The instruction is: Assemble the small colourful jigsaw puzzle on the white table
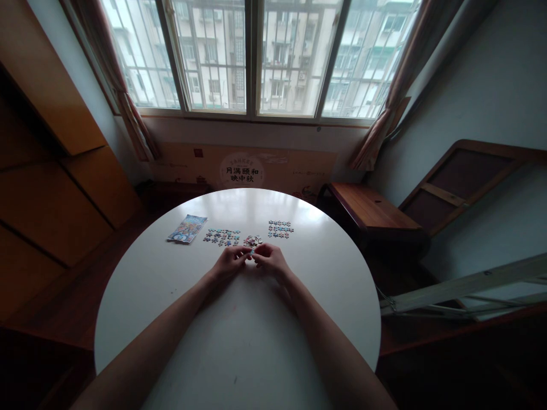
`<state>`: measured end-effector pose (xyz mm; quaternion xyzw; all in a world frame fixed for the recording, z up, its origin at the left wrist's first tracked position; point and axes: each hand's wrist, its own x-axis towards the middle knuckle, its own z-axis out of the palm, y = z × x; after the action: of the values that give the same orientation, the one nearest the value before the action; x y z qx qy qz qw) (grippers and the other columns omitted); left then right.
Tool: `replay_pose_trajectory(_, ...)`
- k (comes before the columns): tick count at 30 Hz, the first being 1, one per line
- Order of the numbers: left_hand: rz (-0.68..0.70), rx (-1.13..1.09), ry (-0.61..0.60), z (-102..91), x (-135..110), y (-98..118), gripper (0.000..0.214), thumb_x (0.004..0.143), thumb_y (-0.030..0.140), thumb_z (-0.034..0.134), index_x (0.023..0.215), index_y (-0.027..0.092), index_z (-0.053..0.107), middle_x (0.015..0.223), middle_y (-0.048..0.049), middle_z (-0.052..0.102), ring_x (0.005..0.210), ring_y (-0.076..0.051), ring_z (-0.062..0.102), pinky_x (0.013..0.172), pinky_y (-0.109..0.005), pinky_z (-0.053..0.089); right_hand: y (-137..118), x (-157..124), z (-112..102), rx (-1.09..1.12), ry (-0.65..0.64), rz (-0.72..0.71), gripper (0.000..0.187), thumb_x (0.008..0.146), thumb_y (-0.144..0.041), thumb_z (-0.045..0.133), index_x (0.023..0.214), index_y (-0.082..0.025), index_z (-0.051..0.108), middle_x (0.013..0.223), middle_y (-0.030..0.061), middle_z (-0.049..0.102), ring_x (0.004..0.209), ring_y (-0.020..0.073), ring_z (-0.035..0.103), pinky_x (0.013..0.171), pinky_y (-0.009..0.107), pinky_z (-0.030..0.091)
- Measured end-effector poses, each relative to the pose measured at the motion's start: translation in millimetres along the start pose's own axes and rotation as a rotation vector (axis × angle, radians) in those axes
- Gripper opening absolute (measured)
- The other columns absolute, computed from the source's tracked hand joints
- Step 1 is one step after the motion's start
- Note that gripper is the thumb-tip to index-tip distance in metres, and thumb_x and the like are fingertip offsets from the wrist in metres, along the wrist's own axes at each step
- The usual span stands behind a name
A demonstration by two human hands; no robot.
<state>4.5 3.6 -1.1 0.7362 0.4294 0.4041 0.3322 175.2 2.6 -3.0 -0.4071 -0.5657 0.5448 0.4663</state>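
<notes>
My left hand [231, 261] and my right hand [270, 259] meet over the middle of the white round table [243, 330]. Between their pinched fingertips is a small light-blue jigsaw puzzle piece [252, 251], partly covered by the fingers. Just beyond them lies a small heap of jigsaw pieces [253, 241]. Spread out in loose rows to the left is one group of pieces [222, 235]. Neater rows of pieces [280, 229] lie on the right. A colourful printed packet [188, 229] rests flat at the far left.
A wooden bench [368, 206] stands beyond the table's right side, with a framed wooden panel [461, 176] leaning on the wall. Metal rails [465, 285] come close to the right table edge. A printed cardboard board [299, 165] is under the window.
</notes>
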Motion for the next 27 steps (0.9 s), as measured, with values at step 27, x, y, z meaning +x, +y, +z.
replay_pose_trajectory(27,0.002,0.048,-0.022,-0.4,-1.0,8.9,0.023,0.079,0.027,0.057,0.091,0.011,0.069,0.073,-0.0063,0.070,0.061,-0.014,0.062,0.054,-0.021,0.047,3.8,1.8,-1.4,0.000,0.032,0.008,0.031,0.065,-0.044,0.068,0.071,-0.015,0.058,0.059,0.0007,0.062,0.049,0.0111,0.057,0.046,0.024,0.049)
